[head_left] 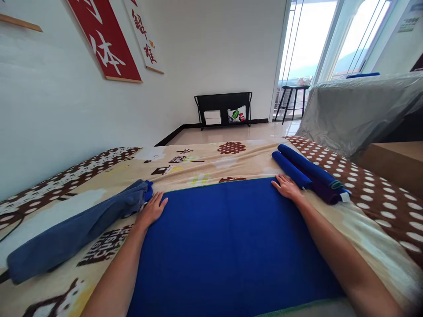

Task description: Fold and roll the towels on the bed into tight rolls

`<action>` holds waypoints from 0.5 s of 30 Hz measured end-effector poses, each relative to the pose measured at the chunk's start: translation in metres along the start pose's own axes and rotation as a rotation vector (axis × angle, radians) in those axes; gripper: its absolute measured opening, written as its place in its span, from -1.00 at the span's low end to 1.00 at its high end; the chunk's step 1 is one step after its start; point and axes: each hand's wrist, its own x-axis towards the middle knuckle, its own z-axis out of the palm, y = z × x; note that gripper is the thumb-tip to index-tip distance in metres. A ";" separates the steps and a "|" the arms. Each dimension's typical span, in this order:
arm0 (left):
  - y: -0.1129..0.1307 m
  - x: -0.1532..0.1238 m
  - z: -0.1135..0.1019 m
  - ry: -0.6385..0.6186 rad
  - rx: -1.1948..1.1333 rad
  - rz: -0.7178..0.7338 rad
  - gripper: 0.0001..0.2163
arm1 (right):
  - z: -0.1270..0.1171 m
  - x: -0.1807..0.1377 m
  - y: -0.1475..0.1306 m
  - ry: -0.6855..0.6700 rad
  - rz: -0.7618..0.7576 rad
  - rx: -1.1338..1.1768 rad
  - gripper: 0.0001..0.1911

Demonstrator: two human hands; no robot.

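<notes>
A bright blue cloth [228, 237] lies spread flat on the patterned blanket [205, 163] in front of me. My left hand [152, 209] rests flat on its far left corner, fingers stretched out. My right hand [287, 186] lies flat on the far right corner, fingers apart. Neither hand holds anything. A grey-blue folded cloth [76, 229] lies just left of my left hand. Rolled blue cloths [306, 169] and a dark purple one [325, 191] lie right beside my right hand.
A white wall with red and white banners [105, 42] runs along the left. A black rack [224, 109] stands at the far wall, a black stool [292, 99] by the window. A grey-covered piece of furniture [357, 110] and a brown box [396, 160] stand to the right.
</notes>
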 end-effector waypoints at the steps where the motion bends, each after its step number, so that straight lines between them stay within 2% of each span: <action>1: 0.001 0.000 0.001 0.019 0.000 0.001 -0.44 | 0.000 0.000 -0.001 0.010 0.012 0.001 -0.26; 4: 0.016 -0.007 0.000 0.094 0.008 0.003 -0.47 | -0.002 -0.007 -0.010 0.064 0.022 0.009 -0.24; 7: 0.024 -0.043 -0.003 0.180 0.010 0.060 -0.47 | -0.007 -0.035 -0.010 0.113 -0.020 0.026 -0.28; 9: 0.020 -0.088 -0.005 0.191 -0.044 0.208 -0.46 | -0.009 -0.069 0.001 0.097 -0.118 0.052 -0.32; 11: 0.010 -0.145 -0.004 0.144 -0.108 0.372 -0.46 | -0.011 -0.113 0.018 0.049 -0.273 0.074 -0.35; 13: -0.004 -0.204 -0.002 0.147 -0.069 0.382 -0.48 | -0.013 -0.164 0.036 0.022 -0.388 0.072 -0.36; 15: -0.019 -0.258 0.006 0.249 -0.041 0.301 -0.45 | -0.014 -0.214 0.053 0.045 -0.382 0.045 -0.36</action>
